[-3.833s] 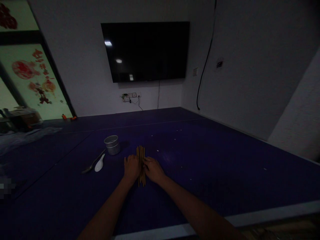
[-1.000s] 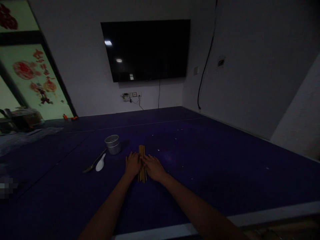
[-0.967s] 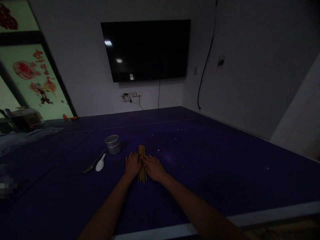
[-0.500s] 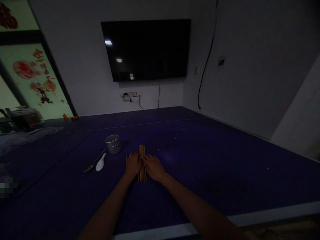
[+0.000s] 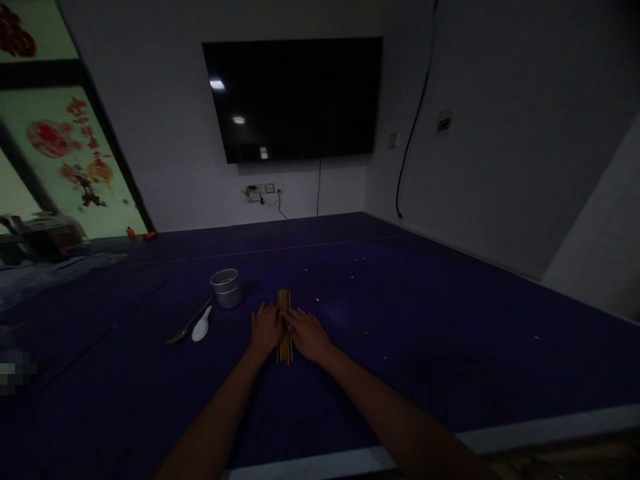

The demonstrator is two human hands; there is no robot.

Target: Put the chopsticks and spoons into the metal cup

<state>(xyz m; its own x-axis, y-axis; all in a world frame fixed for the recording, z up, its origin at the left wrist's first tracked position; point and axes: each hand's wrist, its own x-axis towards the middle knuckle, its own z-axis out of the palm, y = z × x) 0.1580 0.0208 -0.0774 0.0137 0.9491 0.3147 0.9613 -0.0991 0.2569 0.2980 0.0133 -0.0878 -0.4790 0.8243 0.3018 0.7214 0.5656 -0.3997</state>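
A bundle of brown chopsticks (image 5: 285, 300) lies lengthwise on the dark purple surface (image 5: 425, 313), pointing away from me. Along its left side sits my left hand (image 5: 267, 329), with its thumb against the sticks. From the right, my right hand (image 5: 307, 333) presses on the same bundle, its thumb side over the middle. The hands hold the sticks between them and hide part of their length. To the left stand a metal cup (image 5: 227, 290), upright, a white soup spoon (image 5: 201, 325) and a long-handled metal spoon (image 5: 187, 327), both lying flat.
Small white scraps (image 5: 353, 277) dot the surface beyond and right of my hands. Clear plastic wrap (image 5: 55, 273) and a box of items (image 5: 50, 233) are at the far left. A television (image 5: 300, 100) hangs on the wall, and a black cable (image 5: 411, 140) runs down the corner.
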